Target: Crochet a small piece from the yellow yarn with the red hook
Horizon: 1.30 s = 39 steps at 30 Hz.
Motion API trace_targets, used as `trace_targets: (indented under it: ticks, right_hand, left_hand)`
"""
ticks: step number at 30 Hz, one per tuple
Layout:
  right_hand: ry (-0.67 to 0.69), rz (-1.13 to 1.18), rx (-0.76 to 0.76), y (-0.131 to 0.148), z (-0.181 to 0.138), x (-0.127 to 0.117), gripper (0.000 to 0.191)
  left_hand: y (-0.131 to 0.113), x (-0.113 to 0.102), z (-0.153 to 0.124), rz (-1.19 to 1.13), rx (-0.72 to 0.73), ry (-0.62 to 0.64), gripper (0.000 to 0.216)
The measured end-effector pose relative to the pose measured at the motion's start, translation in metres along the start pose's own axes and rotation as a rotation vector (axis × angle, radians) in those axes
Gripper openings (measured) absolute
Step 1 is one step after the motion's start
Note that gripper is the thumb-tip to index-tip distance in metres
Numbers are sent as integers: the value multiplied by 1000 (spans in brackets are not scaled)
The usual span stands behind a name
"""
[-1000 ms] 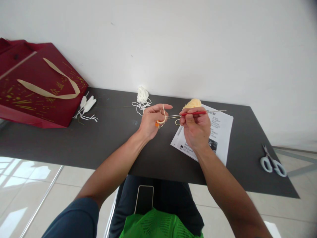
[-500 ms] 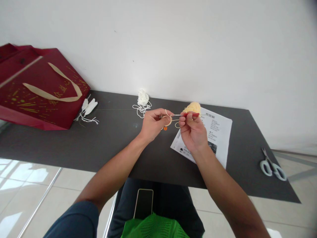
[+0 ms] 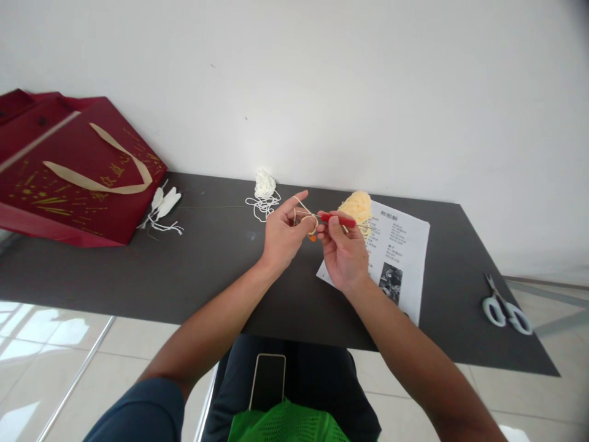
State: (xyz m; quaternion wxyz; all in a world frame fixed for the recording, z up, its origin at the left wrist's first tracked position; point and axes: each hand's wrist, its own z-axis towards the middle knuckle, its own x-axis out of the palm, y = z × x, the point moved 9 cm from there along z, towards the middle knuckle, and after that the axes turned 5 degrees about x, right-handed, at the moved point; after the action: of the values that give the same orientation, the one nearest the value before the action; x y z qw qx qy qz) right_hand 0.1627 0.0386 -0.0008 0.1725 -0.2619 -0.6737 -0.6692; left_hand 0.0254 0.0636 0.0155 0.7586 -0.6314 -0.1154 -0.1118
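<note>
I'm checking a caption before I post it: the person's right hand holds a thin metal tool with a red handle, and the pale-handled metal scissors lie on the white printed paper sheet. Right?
Not quite: the pale-handled metal scissors lie on the dark grey tabletop, right of the white printed paper sheet, as the head view shows. The rest stands.

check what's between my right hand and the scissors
From your right hand toward the scissors, the head view shows part of the printed sheet, then dark tabletop.
</note>
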Motion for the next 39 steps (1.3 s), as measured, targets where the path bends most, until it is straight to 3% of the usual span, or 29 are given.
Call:
trace_targets:
  ticks: [17, 39]
  right_hand:
    - [-9, 1, -84, 16, -2, 3, 14]
    - [31, -132, -349, 39, -8, -1, 11]
  left_hand:
    - [-11, -1, -3, 57, 129, -55, 47]
    - [-20, -3, -5, 68, 200, -63, 43]
